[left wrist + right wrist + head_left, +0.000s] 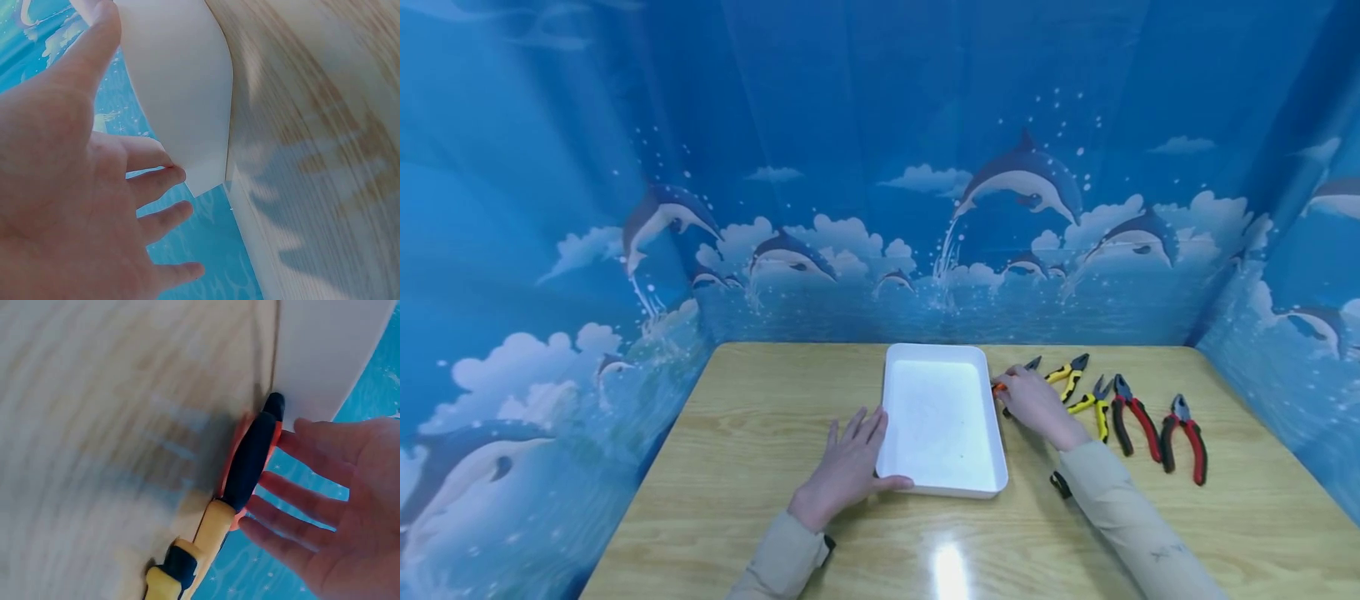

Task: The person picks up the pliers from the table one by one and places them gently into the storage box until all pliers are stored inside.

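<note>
A white tray [940,412] lies in the middle of the wooden table [760,417]. My left hand [848,467] lies flat beside the tray's left side, fingers spread, thumb touching the near left corner; in the left wrist view the thumb [94,37] rests against the tray wall [181,81]. My right hand [1036,402] hovers over orange-and-black pliers [1018,371] next to the tray's right edge. In the right wrist view its straight fingers [312,487] reach just up to the black-and-orange handle [250,459], without curling round it.
Several more pliers lie in a row right of my right hand: yellow-and-black ones [1070,375], another yellow pair [1097,406], and two red pairs [1133,418] [1183,435]. Blue dolphin-print curtains close in the table on three sides.
</note>
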Tool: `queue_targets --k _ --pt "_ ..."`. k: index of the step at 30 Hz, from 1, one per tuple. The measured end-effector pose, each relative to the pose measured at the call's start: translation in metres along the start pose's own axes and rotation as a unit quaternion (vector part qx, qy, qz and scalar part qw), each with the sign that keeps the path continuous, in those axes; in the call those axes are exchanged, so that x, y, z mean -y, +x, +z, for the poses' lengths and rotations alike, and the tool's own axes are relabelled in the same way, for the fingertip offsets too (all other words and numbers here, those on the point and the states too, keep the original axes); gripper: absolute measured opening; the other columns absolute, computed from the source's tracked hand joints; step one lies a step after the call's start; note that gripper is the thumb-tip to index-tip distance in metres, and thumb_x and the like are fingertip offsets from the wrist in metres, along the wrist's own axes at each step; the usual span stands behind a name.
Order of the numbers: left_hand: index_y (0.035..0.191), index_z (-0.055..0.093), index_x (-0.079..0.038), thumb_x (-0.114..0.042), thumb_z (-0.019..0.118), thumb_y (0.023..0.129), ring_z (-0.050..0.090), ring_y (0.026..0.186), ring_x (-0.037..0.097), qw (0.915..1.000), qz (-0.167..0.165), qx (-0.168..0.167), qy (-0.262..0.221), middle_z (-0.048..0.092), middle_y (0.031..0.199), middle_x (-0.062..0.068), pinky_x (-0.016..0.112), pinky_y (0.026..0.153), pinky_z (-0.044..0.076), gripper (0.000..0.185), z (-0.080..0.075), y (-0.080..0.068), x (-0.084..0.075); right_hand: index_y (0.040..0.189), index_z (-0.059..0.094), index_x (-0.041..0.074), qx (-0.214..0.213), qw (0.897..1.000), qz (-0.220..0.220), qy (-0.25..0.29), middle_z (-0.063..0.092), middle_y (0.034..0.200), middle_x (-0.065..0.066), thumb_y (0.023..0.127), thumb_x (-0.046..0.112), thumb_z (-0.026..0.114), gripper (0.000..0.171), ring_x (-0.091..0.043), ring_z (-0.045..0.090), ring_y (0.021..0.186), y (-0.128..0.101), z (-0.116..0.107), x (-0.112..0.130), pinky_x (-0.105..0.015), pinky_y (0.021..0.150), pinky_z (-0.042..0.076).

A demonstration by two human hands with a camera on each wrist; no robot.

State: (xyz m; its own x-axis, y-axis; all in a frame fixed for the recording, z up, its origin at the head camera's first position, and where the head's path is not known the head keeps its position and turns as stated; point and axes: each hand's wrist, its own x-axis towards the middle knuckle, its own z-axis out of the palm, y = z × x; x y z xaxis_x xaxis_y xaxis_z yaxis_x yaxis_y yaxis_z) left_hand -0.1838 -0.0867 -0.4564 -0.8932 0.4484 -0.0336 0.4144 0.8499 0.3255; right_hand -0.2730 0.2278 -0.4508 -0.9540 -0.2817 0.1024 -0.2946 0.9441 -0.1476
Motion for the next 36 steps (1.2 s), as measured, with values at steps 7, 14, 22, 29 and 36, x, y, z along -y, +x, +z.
queue_targets --k 7,14,22,29,36 --pt "0.158 0.029 0.0 -0.068 0.064 0.086 0.02 0.152 0.041 1.0 0.002 0.002 -0.001 0.026 0.165 0.018 0.07 0.12 0.014 0.106 -0.002 0.0 -0.001 0.115 0.073 0.0 0.009 1.0 -0.014 0.013 0.065 0.11 -0.018 0.099 0.014 0.066 0.023 -0.035 0.065 0.097 0.0 0.01 -0.009 -0.051 0.086 0.056" --pt "0.157 0.03 0.001 -0.069 0.065 0.084 0.022 0.152 0.042 1.0 0.002 -0.004 0.002 0.027 0.164 0.018 0.07 0.119 0.016 0.107 -0.002 -0.001 -0.001 0.112 0.072 0.001 0.019 0.998 -0.023 0.047 0.064 0.112 -0.016 0.098 0.014 0.067 0.02 -0.034 0.065 0.099 -0.007 0.009 -0.011 -0.051 0.086 0.056" --pt "0.158 0.029 0.001 -0.068 0.065 0.085 0.02 0.152 0.041 1.0 -0.003 0.001 -0.005 0.025 0.165 0.018 0.07 0.12 0.013 0.106 0.0 0.0 -0.001 0.109 0.071 0.009 0.048 0.996 -0.04 0.071 0.062 0.108 -0.01 0.097 0.017 0.069 0.014 -0.021 0.062 0.086 -0.029 0.006 -0.011 -0.042 0.074 0.055" --pt "0.157 0.03 0.001 -0.069 0.066 0.084 0.021 0.152 0.042 1.0 -0.003 -0.002 -0.007 0.026 0.165 0.018 0.07 0.12 0.014 0.108 0.0 -0.001 -0.001 0.103 0.068 0.01 0.039 0.992 -0.068 0.098 0.062 0.101 -0.005 0.094 0.013 0.072 0.01 -0.012 0.055 0.076 -0.045 0.006 -0.013 -0.035 0.066 0.05" --pt "0.157 0.03 0.002 -0.068 0.066 0.084 0.021 0.152 0.042 0.9999 0.002 -0.003 -0.009 0.026 0.165 0.019 0.071 0.119 0.015 0.107 0.001 -0.001 0.0 0.106 0.068 0.011 0.039 0.992 -0.069 0.096 0.063 0.106 -0.006 0.094 0.016 0.073 0.013 -0.018 0.06 0.084 -0.058 0.003 -0.011 -0.04 0.073 0.054"
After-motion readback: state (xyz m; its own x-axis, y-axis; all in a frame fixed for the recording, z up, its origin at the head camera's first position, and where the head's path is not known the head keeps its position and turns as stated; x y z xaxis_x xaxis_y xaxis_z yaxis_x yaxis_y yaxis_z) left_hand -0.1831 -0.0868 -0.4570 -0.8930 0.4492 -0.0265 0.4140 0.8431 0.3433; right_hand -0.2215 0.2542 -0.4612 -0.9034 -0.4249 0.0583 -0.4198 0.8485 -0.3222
